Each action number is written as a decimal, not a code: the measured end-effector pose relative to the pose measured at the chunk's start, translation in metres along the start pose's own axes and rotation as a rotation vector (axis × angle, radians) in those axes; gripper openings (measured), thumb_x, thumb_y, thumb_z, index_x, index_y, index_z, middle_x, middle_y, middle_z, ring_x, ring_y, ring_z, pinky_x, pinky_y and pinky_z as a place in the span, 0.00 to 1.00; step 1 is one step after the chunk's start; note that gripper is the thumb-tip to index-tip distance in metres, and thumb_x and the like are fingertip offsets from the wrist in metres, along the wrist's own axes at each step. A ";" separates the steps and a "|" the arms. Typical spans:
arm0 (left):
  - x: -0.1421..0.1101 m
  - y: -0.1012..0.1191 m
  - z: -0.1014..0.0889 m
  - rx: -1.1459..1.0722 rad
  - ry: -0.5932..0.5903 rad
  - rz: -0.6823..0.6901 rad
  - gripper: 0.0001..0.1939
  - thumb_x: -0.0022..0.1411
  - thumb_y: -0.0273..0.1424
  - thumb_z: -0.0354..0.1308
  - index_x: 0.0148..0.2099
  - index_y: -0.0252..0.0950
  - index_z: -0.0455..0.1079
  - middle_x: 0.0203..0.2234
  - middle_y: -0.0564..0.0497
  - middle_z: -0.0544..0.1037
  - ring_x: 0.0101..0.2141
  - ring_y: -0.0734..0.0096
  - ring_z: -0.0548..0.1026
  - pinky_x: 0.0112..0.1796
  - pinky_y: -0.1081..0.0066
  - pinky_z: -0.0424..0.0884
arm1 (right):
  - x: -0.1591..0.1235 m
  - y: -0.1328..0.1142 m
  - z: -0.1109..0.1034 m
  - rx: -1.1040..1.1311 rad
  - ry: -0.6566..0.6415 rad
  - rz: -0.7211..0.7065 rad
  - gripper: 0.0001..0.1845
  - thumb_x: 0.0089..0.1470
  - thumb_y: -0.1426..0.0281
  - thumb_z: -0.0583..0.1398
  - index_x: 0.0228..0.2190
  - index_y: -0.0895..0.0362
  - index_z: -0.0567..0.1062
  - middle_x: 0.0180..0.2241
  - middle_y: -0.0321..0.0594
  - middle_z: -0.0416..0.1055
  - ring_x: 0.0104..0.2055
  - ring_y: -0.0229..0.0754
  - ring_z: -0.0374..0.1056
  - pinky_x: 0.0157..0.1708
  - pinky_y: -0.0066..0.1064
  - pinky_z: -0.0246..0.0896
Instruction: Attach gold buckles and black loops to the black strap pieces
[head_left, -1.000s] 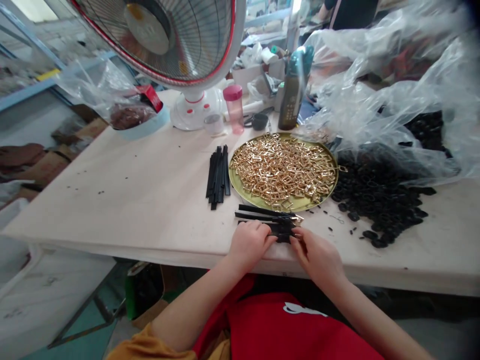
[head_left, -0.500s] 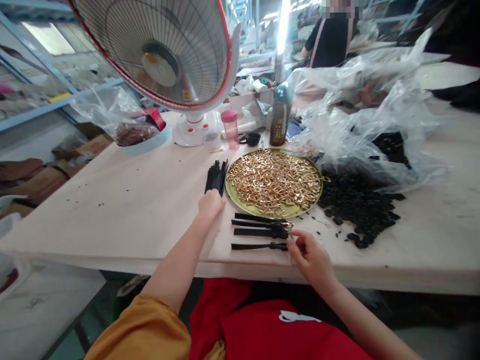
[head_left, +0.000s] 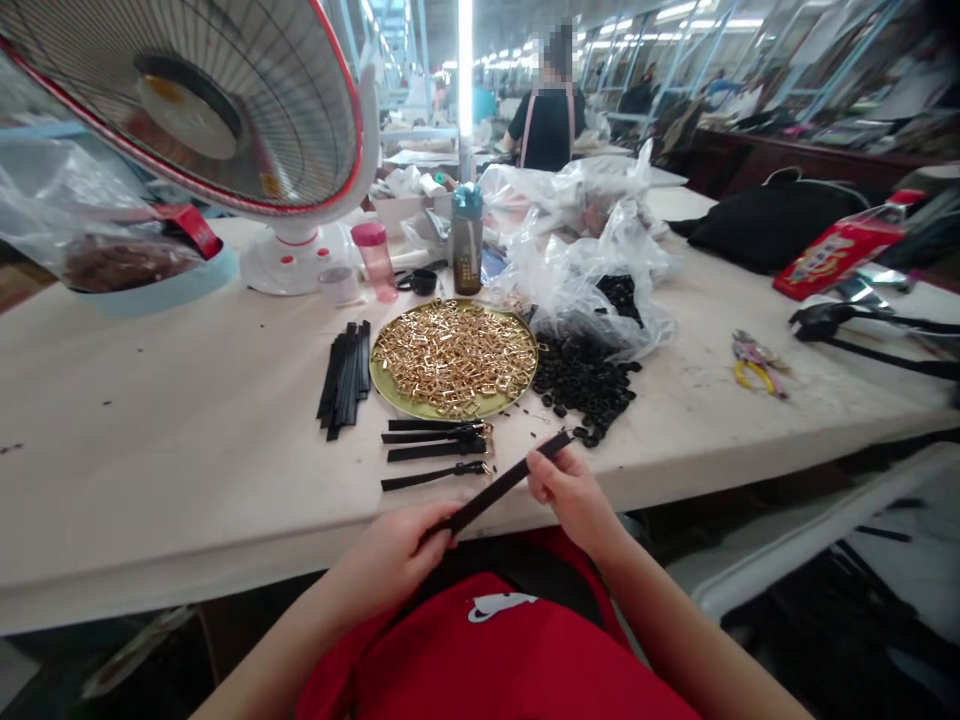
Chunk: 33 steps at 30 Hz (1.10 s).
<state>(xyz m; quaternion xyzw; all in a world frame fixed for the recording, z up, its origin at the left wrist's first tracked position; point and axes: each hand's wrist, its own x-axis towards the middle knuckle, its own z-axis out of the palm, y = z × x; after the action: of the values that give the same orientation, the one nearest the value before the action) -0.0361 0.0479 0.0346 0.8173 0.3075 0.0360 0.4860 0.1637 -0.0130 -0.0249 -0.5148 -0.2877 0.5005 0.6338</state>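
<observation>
A flat black strap [head_left: 491, 490] slants up to the right above the table's front edge. My left hand [head_left: 420, 535] is closed on its lower end, and my right hand [head_left: 559, 480] pinches it near the upper end. Just beyond lie several black straps with gold buckles [head_left: 431, 452], side by side. A round tray [head_left: 382, 385] heaped with gold buckles [head_left: 457, 350] stands behind them. To its left is a stack of plain black strips [head_left: 345, 375]. Small black loops [head_left: 589, 385] are piled at the tray's right.
A large fan [head_left: 225, 130] stands at the back left. Behind the tray are a pink cup [head_left: 375, 262], a dark bottle [head_left: 466, 245] and clear plastic bags [head_left: 592, 260]. Pliers [head_left: 756, 365] and a red-labelled bottle [head_left: 844, 250] lie on the right. A person [head_left: 551, 120] is farther back.
My left hand has come from the strip stack to the front edge with a strap. My right hand has left the buckled straps and now grips that strap too. The view has turned right.
</observation>
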 end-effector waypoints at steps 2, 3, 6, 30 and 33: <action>0.014 0.005 0.013 -0.140 -0.092 -0.047 0.10 0.57 0.29 0.47 0.40 0.36 0.66 0.30 0.51 0.74 0.32 0.72 0.72 0.36 0.73 0.66 | -0.009 0.002 0.001 -0.128 -0.093 0.072 0.16 0.45 0.58 0.60 0.24 0.56 0.63 0.15 0.27 0.54 0.17 0.29 0.49 0.17 0.24 0.43; 0.022 0.007 0.019 -0.236 -0.111 -0.090 0.08 0.56 0.29 0.47 0.38 0.35 0.65 0.27 0.52 0.73 0.27 0.74 0.72 0.31 0.74 0.67 | -0.011 0.002 0.001 -0.191 -0.149 0.094 0.17 0.45 0.56 0.59 0.24 0.56 0.63 0.16 0.27 0.55 0.17 0.30 0.49 0.18 0.24 0.44; 0.045 0.009 0.034 -0.580 -0.099 -0.233 0.07 0.57 0.31 0.45 0.35 0.34 0.61 0.19 0.56 0.68 0.15 0.81 0.64 0.18 0.79 0.60 | 0.000 -0.006 -0.014 -0.444 -0.154 0.001 0.18 0.51 0.54 0.53 0.28 0.57 0.65 0.19 0.31 0.60 0.20 0.33 0.55 0.20 0.26 0.51; 0.079 0.005 0.017 -0.937 -0.165 -0.334 0.07 0.54 0.28 0.46 0.35 0.33 0.61 0.22 0.55 0.68 0.15 0.85 0.61 0.16 0.82 0.58 | 0.047 -0.015 -0.027 -0.029 0.104 0.288 0.17 0.38 0.61 0.66 0.32 0.55 0.72 0.27 0.33 0.70 0.25 0.32 0.64 0.30 0.28 0.63; 0.072 0.004 0.016 -0.790 -0.155 -0.313 0.06 0.55 0.28 0.45 0.34 0.33 0.61 0.19 0.56 0.66 0.15 0.85 0.62 0.17 0.82 0.58 | 0.040 -0.007 -0.020 0.108 0.105 0.363 0.16 0.36 0.64 0.67 0.31 0.55 0.74 0.28 0.33 0.71 0.25 0.30 0.65 0.31 0.25 0.64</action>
<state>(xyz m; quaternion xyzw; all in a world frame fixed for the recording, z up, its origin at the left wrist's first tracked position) 0.0295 0.0731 0.0117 0.5122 0.3528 0.0153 0.7829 0.1975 0.0168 -0.0301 -0.5490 -0.1296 0.5936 0.5740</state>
